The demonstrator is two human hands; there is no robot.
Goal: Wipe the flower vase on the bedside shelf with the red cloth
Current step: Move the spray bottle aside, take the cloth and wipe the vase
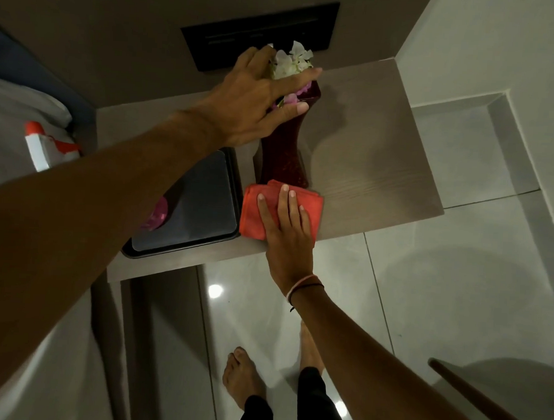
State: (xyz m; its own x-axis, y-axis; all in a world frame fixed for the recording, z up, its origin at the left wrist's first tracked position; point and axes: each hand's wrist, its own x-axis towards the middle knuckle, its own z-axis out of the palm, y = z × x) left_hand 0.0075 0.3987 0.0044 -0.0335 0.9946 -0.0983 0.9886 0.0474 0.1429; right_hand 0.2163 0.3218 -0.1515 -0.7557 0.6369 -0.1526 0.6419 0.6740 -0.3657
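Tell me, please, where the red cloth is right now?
On the shelf, folded flat under the right hand, against the dark red vase's base, right of the black tray.

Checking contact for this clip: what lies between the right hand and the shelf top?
In the head view, the folded red cloth lies under the right hand, pressed flat on the shelf at the foot of the dark red vase.

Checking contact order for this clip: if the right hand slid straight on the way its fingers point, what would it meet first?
Most likely the base of the dark red vase. The right hand lies flat on the red cloth, fingers pointing at the vase foot just beyond the cloth's far edge. Whether cloth and vase already touch is unclear.
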